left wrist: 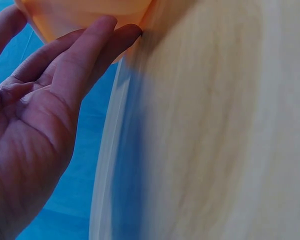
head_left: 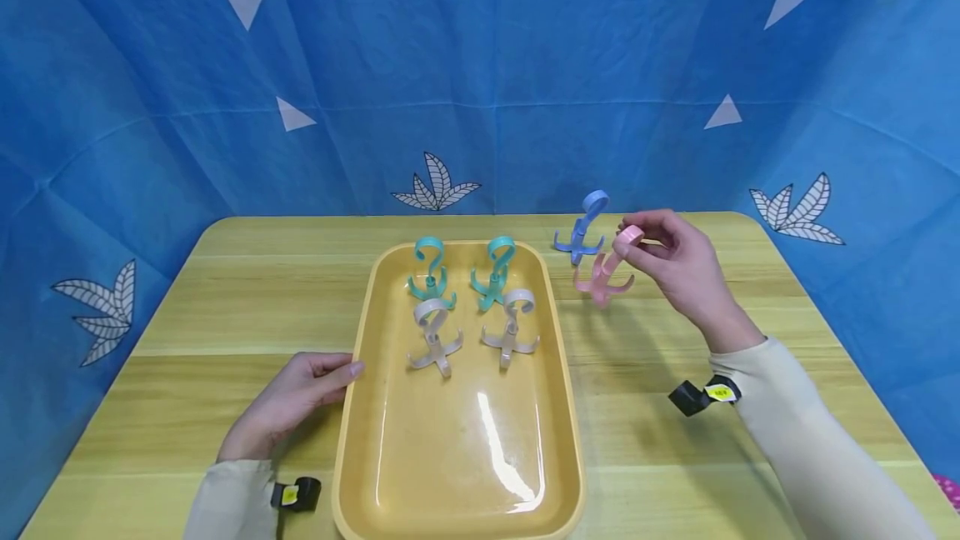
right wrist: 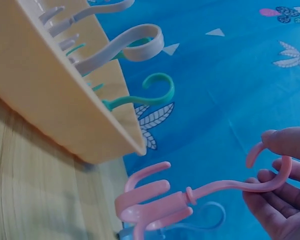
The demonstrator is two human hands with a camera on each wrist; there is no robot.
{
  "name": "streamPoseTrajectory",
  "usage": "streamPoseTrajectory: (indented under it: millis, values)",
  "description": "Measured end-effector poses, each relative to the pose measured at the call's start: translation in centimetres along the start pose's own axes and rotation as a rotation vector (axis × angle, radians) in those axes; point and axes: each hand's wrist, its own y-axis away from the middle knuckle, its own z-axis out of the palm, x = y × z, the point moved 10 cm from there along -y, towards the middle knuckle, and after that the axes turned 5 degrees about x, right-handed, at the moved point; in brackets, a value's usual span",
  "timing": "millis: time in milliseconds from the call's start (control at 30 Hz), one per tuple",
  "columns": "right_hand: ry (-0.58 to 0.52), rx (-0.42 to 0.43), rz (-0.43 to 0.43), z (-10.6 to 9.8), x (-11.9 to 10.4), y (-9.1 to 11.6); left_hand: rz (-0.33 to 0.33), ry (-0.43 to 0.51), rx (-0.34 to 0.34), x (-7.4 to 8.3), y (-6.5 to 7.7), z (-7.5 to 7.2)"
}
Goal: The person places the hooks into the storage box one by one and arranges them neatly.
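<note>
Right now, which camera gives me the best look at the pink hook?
The right wrist view: the pink hook fills the frame, its curved top pinched by the right hand. The head view shows it small, lifted beside the yellow tray. The left wrist view shows none of it.

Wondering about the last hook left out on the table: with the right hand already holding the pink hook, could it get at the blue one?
Probably not yet: the right hand pinches the pink hook. The blue hook stands just beyond, with nothing between.
</note>
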Motion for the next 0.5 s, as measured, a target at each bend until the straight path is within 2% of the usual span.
streamPoseTrajectory:
  millis: [300, 500]
  values:
    - [0.001, -0.06, 0.004, 0.3, -1.1, 1.1, -0.029, -0.028, 0.022, -0.4, 0.2, -0.3]
    - [-0.011, -0.062, -0.041, 0.2, -2.1, 1.9, 0.001, -0.019, -0.005, 0.1, 0.1, 0.0]
